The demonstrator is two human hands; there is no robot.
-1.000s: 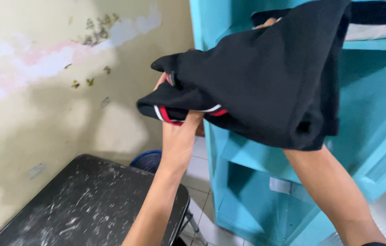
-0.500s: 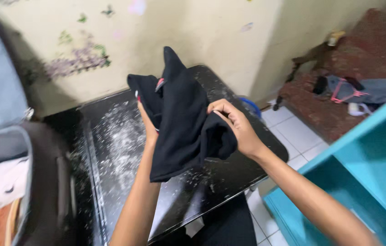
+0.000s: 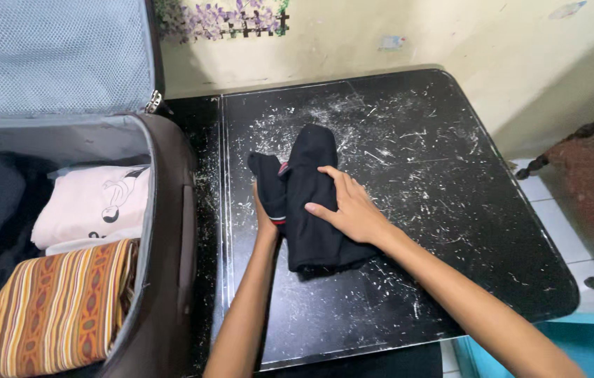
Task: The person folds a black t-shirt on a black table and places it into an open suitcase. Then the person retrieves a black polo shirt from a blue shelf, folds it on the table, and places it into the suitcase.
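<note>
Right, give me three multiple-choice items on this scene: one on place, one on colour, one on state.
1. Where does the black garment lie?
A. on the black table
B. in the suitcase
C. on the floor

2. What colour is the striped cloth in the suitcase?
A. blue
B. orange-brown
C. green

3. How is the suitcase?
A. zipped shut
B. open
C. standing on end

Answers: 1 A, both the left hand and right hand press it onto the tabletop. 2 B, its stripes are orange and brown. 3 B, its lid is up and folded clothes show inside.
</note>
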